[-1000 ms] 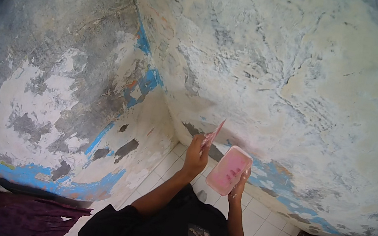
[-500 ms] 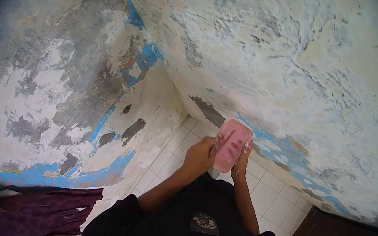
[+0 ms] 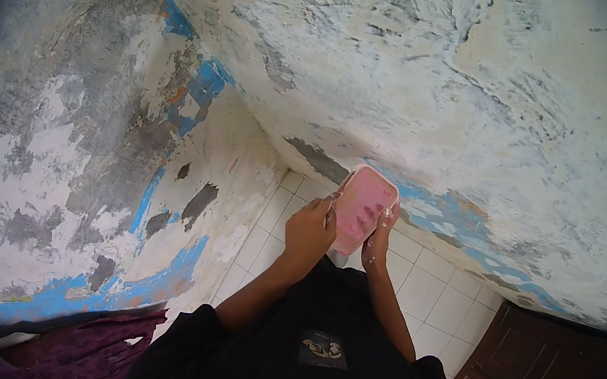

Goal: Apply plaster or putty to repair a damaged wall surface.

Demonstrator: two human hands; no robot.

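Note:
My left hand [image 3: 306, 233] is closed at the near left edge of a pink rectangular tub [image 3: 363, 210]; the pink flat scraper it grips is mostly hidden against that edge. My right hand [image 3: 379, 240], flecked with white, holds the tub from the right. The tub is tilted, showing a pink surface with darker finger-like marks. Both hands are low beside the patchy wall [image 3: 451, 94], in front of its corner.
The left wall [image 3: 52, 136] has bare grey and blue patches. White floor tiles [image 3: 429, 294] show below my hands. Torn purple cloth [image 3: 83, 349] lies at lower left; dark wooden panelling [image 3: 535, 373] stands at lower right.
My left hand with the scraper has come against the tub, turning the scraper mostly out of sight. The tub has risen and shifted slightly left in view, and the view has shifted.

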